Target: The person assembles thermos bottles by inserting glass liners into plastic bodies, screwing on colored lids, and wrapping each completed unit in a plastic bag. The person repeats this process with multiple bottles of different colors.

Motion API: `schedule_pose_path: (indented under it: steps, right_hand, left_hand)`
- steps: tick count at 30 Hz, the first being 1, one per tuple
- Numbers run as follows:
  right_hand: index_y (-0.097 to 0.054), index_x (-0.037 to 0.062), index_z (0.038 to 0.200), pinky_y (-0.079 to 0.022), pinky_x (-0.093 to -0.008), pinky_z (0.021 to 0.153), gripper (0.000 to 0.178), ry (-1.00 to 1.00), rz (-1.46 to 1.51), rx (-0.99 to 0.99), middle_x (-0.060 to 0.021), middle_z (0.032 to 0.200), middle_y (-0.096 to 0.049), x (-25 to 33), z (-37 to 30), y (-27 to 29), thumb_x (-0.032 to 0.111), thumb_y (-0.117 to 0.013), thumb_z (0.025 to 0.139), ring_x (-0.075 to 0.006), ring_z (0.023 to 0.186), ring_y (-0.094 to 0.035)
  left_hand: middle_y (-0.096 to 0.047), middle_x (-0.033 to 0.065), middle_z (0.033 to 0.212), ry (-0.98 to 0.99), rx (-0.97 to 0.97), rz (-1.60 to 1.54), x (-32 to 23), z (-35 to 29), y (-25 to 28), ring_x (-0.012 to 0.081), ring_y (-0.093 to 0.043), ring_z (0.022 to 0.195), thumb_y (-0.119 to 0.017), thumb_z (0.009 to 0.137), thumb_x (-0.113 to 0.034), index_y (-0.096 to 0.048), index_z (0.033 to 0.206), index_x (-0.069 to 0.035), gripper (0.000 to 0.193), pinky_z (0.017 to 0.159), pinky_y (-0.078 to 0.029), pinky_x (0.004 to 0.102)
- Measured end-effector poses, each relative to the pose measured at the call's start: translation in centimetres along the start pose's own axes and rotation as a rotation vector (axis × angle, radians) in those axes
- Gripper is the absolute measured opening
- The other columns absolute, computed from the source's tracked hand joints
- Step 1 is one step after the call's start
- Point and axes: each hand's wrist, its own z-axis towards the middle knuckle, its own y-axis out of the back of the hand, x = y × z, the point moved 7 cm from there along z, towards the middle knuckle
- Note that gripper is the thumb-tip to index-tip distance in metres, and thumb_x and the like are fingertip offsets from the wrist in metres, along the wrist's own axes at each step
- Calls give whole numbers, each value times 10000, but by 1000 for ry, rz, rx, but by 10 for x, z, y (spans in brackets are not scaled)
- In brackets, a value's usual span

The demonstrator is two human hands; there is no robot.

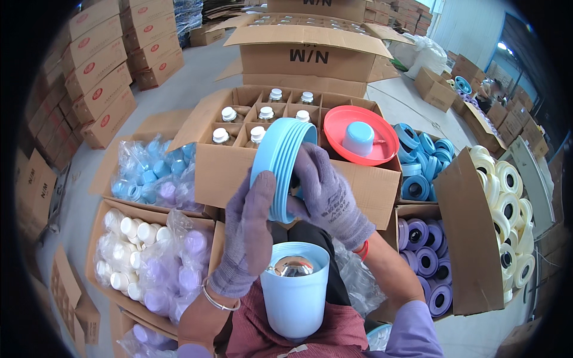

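A light blue threaded plastic ring is held up on its edge between my two gloved hands. My left hand supports its left and lower side, fingers against the ridges. My right hand grips the right rim, with some fingers reaching inside the opening, where their tips are hidden. Below the ring, a light blue flask body stands upright in my lap between my legs. Its mouth faces up, and a shiny silver liner shows inside.
Ahead stands a divided carton with several white-capped silver bottles. A red basin holding a blue cup sits on its right side. Bagged caps fill cartons at left; blue, purple and cream rings lie at right.
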Motion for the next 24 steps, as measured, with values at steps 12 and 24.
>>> schedule_pose_path:
  steps: [12, 24]
  right_hand:
    - [-334, 118, 1523, -398, -418, 1145, 778, -770, 1661, 310, -94, 1532, -412, -46, -76, -56, 200, -761, 877, -238, 1376, -444]
    - [-595, -39, 1273, -480, -330, 987, 466, -1092, 1049, 157, -127, 1148, -659, -53, -147, -38, 323, -387, 1068, -190, 1090, -626]
  left_hand:
    - [-514, 106, 1449, -1143, 566, 1286, -25, -6, -30, 374, -451, 1305, -829, 657, -484, -663, 1255, -260, 660, 1037, -399, 504]
    - [-633, 139, 1310, -173, 805, 691, 59, -14, 62, 324, -535, 1287, -844, 689, -373, -651, 1294, -46, 714, 1124, -377, 441]
